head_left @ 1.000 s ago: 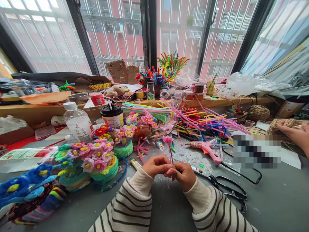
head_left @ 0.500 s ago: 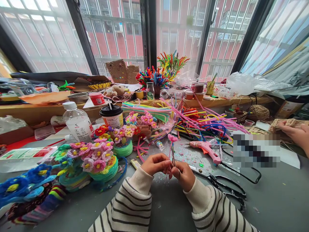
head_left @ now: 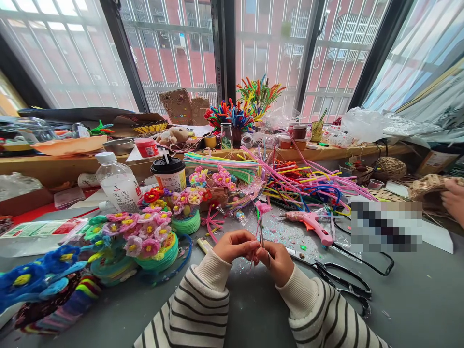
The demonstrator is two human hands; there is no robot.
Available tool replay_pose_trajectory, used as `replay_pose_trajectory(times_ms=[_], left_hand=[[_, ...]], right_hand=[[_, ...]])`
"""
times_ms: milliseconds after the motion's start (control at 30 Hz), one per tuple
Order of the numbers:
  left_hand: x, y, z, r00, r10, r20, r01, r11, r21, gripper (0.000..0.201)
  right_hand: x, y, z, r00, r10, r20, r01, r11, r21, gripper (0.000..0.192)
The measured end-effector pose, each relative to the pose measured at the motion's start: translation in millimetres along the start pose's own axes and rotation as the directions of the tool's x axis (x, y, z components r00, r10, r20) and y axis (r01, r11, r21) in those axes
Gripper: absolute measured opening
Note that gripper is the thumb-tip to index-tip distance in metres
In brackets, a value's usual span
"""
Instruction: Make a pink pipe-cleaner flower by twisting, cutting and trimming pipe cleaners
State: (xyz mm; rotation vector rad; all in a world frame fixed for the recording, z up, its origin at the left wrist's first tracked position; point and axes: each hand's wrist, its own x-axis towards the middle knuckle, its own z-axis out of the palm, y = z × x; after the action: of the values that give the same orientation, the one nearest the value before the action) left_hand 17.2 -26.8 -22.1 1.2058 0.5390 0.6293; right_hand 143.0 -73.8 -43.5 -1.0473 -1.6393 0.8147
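Note:
My left hand (head_left: 239, 247) is closed in a pinch on the thin stem of a pink pipe-cleaner flower (head_left: 263, 207), whose head stands up above my fingers. Against it, fingertips nearly touching, my right hand (head_left: 279, 261) is closed around a slim metal tool (head_left: 261, 235) that points upward beside the stem. My fingers hide most of the tool, so its exact kind does not show. Loose pink ends hang below my fingertips. To the right lie large black-handled scissors (head_left: 342, 280) and a pink glue gun (head_left: 311, 224).
Pipe-cleaner flower pots (head_left: 155, 251) crowd the left, before a plastic bottle (head_left: 119, 186) and a lidded cup (head_left: 169, 175). Bundled pipe cleaners (head_left: 308, 179) lie behind my hands. At far right another person's hand (head_left: 455, 198) is by a woven piece (head_left: 427, 187).
The pink flower head has shifted slightly right and turned. My hands stay nearly in place. The other person's hand has moved right, and the woven piece has tipped.

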Motion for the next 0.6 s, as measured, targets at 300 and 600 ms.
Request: replay_pose_trajectory(times_ms=[300, 600], left_hand=[[-1.3, 1.5, 2.0, 0.999, 0.002, 0.047, -0.002, 1.0, 0.001, 0.021], [0.4, -1.6, -1.1, 0.998, -0.019, 0.052, 0.016, 0.999, 0.048, 0.022]], right_hand=[[-0.4, 0.9, 0.2, 1.0, 0.029, 0.011, -0.03, 0.997, 0.066, 0.044], [-0.1, 3.0, 0.5, 0.999, 0.032, 0.019, -0.034, 0.992, 0.12, 0.046]])
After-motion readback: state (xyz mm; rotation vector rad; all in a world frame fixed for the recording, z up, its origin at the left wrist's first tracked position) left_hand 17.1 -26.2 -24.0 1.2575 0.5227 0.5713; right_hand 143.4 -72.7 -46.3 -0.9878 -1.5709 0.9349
